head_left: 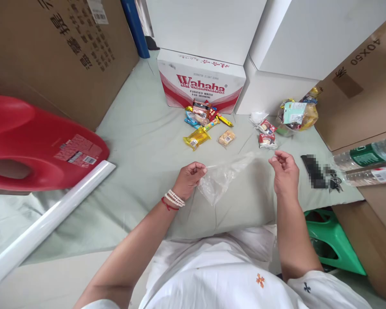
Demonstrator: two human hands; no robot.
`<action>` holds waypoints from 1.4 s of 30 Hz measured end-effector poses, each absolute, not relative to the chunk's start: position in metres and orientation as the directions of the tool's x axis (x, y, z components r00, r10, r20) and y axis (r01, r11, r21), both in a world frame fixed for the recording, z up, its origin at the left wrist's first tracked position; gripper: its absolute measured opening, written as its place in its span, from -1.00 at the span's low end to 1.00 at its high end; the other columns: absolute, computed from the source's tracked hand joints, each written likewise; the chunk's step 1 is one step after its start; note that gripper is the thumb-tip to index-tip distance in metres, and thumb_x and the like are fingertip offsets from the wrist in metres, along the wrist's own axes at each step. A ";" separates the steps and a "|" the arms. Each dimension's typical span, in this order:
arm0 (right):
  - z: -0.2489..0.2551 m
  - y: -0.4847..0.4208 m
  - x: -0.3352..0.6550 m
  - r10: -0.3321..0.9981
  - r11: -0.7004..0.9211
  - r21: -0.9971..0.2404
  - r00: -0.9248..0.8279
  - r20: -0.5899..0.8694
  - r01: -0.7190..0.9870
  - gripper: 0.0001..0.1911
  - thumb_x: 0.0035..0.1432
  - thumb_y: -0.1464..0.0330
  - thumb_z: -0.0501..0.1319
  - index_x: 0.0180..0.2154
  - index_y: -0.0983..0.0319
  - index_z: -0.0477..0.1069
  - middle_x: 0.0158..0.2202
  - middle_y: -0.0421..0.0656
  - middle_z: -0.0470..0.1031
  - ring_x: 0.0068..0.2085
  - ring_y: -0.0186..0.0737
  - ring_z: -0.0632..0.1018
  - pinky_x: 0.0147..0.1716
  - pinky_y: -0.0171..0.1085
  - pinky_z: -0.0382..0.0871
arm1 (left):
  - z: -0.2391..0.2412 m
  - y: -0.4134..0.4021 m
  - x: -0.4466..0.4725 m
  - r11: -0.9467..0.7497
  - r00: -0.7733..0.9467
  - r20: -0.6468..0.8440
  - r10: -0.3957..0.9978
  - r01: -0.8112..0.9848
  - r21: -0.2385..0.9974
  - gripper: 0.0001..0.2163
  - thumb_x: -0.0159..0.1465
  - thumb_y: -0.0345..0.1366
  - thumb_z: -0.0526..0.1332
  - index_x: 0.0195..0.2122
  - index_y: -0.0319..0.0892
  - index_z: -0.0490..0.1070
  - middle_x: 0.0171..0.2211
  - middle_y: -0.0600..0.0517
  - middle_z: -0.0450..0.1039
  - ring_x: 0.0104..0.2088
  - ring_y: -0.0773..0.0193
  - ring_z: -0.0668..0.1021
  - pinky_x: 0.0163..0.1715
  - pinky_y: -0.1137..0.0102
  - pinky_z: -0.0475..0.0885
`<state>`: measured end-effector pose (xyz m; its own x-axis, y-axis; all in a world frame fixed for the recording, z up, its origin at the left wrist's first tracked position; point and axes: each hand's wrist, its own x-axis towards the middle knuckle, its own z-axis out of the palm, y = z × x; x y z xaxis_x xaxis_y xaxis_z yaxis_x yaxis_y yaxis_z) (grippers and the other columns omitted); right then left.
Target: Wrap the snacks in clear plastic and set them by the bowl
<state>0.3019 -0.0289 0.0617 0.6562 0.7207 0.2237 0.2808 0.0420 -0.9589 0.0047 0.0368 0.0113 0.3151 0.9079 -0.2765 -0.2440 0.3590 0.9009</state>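
Note:
A clear plastic bag [217, 182] hangs limp over the green cloth, its far corner stretching to the right. My left hand [193, 174], with beads and a red string on the wrist, pinches the bag's left corner between thumb and fingers. To the right, my right hand [286, 167] is raised with thumb and fingertips drawn together. A gap shows between it and the bag's visible end, and I see nothing in its fingers. Beyond the bag lie a yellow snack packet [197, 138], a small cracker packet [226, 137] and red-and-white sachets [267, 140].
A heap of snacks [202, 112] rests against the Wahaha carton [201, 83]. A filled tub [287, 127], keys [335, 182] and plastic bottles [363, 156] are on the right. On the left are a red jug [45, 141] and a white roll [51, 223]. A green stool [337, 244] stands below.

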 end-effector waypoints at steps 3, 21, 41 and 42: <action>0.065 -0.037 0.262 0.819 0.023 -0.942 0.534 0.209 0.335 -0.77 0.24 0.17 0.31 -0.15 0.17 0.54 -0.30 -0.20 0.50 -0.40 -0.32 0.45 -0.34 -0.29 0.41 | 0.010 0.037 0.007 0.372 0.293 -0.294 0.910 -0.264 0.890 -0.53 -0.09 0.04 0.56 -0.36 -0.18 0.46 -0.58 0.24 0.19 -0.63 0.52 0.15 -0.71 0.54 0.04; 0.030 -0.023 0.174 0.990 -0.095 -0.922 0.128 -0.050 0.374 -0.79 0.21 0.17 0.25 -0.31 0.16 0.54 -0.31 -0.17 0.50 -0.39 -0.27 0.42 -0.31 -0.28 0.36 | 0.006 0.031 0.007 0.257 0.368 -0.183 0.912 -0.165 0.952 -0.31 -0.13 -0.13 0.59 0.00 -0.07 0.31 -0.15 0.11 0.42 -0.55 0.55 0.34 -0.55 0.52 0.28; 0.044 -0.119 0.286 0.906 -0.398 -0.848 0.293 -0.305 0.351 -0.64 0.07 0.04 0.42 -0.22 0.14 0.61 -0.27 -0.12 0.61 -0.26 -0.14 0.54 -0.28 -0.22 0.42 | 0.000 0.030 0.003 0.245 0.235 -0.223 0.946 -0.069 0.967 -0.85 0.00 -0.31 0.24 -0.37 -0.15 0.47 -0.47 0.12 0.37 -0.50 0.37 0.33 -0.51 0.46 0.22; 0.050 -0.121 0.293 0.909 -0.396 -0.837 0.288 -0.300 0.377 -0.60 0.07 0.03 0.42 -0.14 0.12 0.61 -0.17 -0.10 0.63 -0.18 -0.10 0.56 -0.19 -0.18 0.43 | 0.000 0.028 0.001 0.197 0.243 -0.191 0.951 0.000 0.980 -0.81 -0.02 -0.35 0.21 -0.35 -0.15 0.51 -0.41 0.09 0.40 -0.45 0.35 0.36 -0.47 0.44 0.27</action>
